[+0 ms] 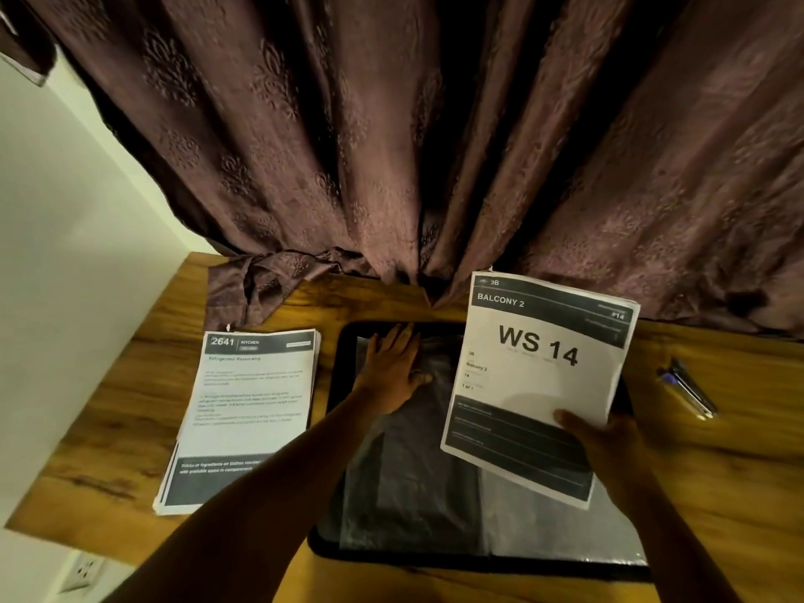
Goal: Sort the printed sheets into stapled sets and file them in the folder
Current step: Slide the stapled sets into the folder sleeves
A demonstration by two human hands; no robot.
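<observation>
Against the brown curtain (304,145), our flat, spread left hand (393,367) presses the black plastic-sleeved folder (413,493) open while our right hand (604,441) pinches the white stapled "WS 14" set (539,376) above it, best slid in squarely.

Folder mid-table, papers to either side

The open folder (417,554) lies at the table's (718,480) middle; a sheet stack (243,420) lies left of it, a stapler (689,387) right. The left hand (393,367) rests on the folder; the right hand (609,446) holds a stapled set (539,385) above its right half. A curtain (391,145) hangs behind.
</observation>
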